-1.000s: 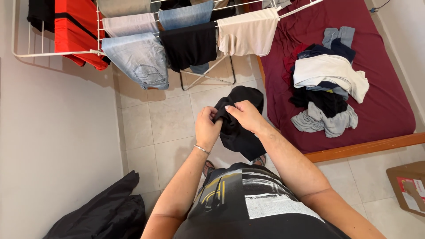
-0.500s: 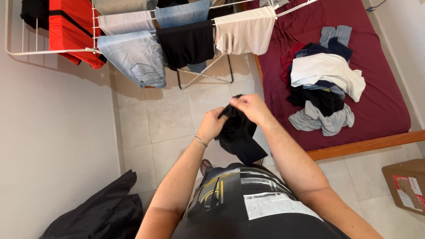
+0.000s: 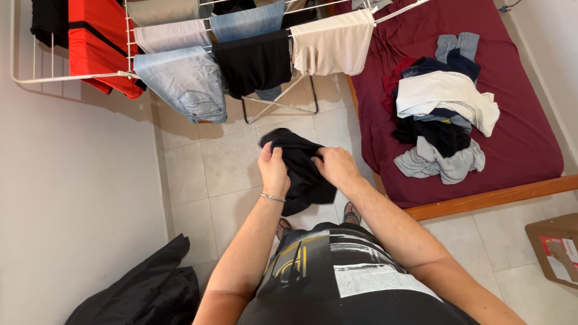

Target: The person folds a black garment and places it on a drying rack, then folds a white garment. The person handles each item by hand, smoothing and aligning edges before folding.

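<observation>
Garment: we hold a black garment (image 3: 301, 171) at centre frame, over the tiled floor (image 3: 223, 162).
Left hand: our left hand (image 3: 274, 171) grips its left edge, fist closed.
Right hand: our right hand (image 3: 336, 167) pinches its upper right edge.
Change: half a second ago the cloth hung lower and narrower; now we have it spread wider between both hands.
Rack: drying rack (image 3: 265, 36), upper frame, hung with clothes.
Pile: heap of clothes (image 3: 442, 114) on the maroon bed (image 3: 524, 138), right.
Package: brown cardboard box (image 3: 557, 250) with a red-and-white label, lower right edge.
</observation>
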